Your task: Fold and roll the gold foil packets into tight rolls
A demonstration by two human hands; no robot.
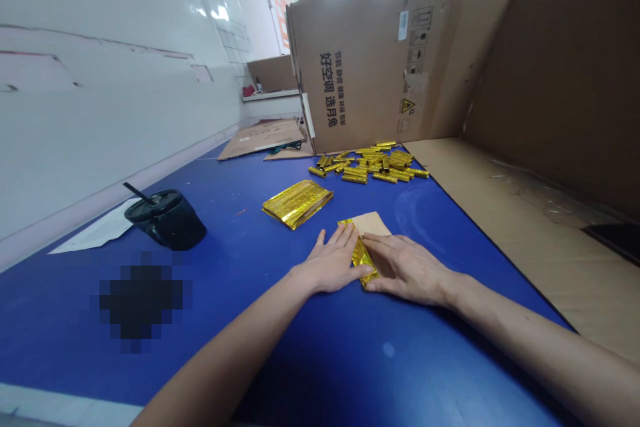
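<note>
A sheet of gold foil paper (362, 257) with a plain tan back lies partly folded on the blue table, between my two hands. My left hand (334, 260) rests flat on its gold strip, fingers stretched out and thumb near the lower end. Curved along the right side is my right hand (411, 269), its thumb at the strip's lower end and its fingertips higher up, gripping the fold. Part of the sheet is hidden under both hands. Just beyond lies a stack of folded gold foil sheets (299, 203).
Several small gold foil rolls (373, 163) are heaped before a large cardboard box (370, 73). A dark cup with a straw (167, 220) stands left, beside white paper (95, 230). A blurred dark patch covers something nearer. Cardboard (490, 207) borders the table's right edge.
</note>
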